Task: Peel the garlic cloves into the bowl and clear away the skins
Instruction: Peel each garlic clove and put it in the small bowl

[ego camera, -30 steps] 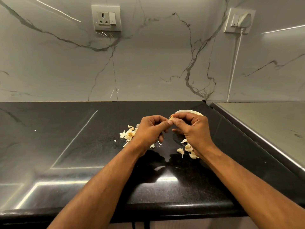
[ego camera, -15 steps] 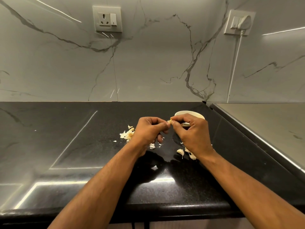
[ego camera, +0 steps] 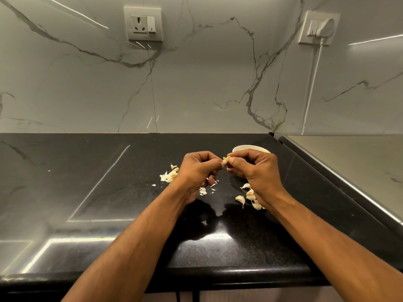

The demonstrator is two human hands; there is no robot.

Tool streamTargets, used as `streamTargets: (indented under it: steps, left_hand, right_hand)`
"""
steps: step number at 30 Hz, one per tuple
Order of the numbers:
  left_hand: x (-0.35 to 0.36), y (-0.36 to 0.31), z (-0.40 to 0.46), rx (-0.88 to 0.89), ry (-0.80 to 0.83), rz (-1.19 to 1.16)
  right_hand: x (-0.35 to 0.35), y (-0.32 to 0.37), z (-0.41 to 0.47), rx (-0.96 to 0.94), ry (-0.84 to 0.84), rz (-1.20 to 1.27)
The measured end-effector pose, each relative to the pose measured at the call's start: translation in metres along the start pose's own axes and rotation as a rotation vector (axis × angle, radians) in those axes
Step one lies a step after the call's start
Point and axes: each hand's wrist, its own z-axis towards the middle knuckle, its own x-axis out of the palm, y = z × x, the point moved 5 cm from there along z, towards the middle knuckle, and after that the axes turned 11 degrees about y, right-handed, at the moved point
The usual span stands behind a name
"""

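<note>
Both hands are meeting above the black stone desk (ego camera: 98, 192), and between them they are working on a single garlic clove (ego camera: 226, 159). The left hand (ego camera: 197, 171) is curling its fingers inward, its grip pinching the clove's near end between thumb and forefinger. The right hand (ego camera: 256, 171) is doing the same from the other side, its grip pinching the clove's far end, with the remaining fingers folded down toward the palm. The clove is showing only as a small pale tip between the two sets of fingertips, so how much skin is clinging to it cannot be told.

Just behind the right hand, a white bowl (ego camera: 250, 147) is standing on the desk, mostly hidden by the knuckles; only its far rim is showing, and its contents cannot be seen.

A heap of papery garlic skins (ego camera: 169, 176) is lying on the desk just left of the left hand. Smaller skin flakes (ego camera: 204, 190) are lying scattered beneath the left hand's curled fingers. Several unpeeled cloves (ego camera: 248, 197) are lying in a loose cluster under and beside the right wrist.

On the marble wall (ego camera: 196, 83) behind the desk, a socket plate (ego camera: 143, 23) is sitting at upper left, and a plug with a white cable (ego camera: 322, 27) is sitting at upper right.
</note>
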Motion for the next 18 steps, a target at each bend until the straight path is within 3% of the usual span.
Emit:
streamTargets:
  steps: [12,18]
  left_hand:
    - [0.002,-0.001,-0.001,0.033,0.052,0.064]
    - [0.001,-0.005,-0.001,0.062,0.043,0.084]
  right_hand:
    - [0.003,-0.013,0.0,0.304,0.043,0.328]
    - [0.0,0.0,-0.001,0.053,0.046,-0.027]
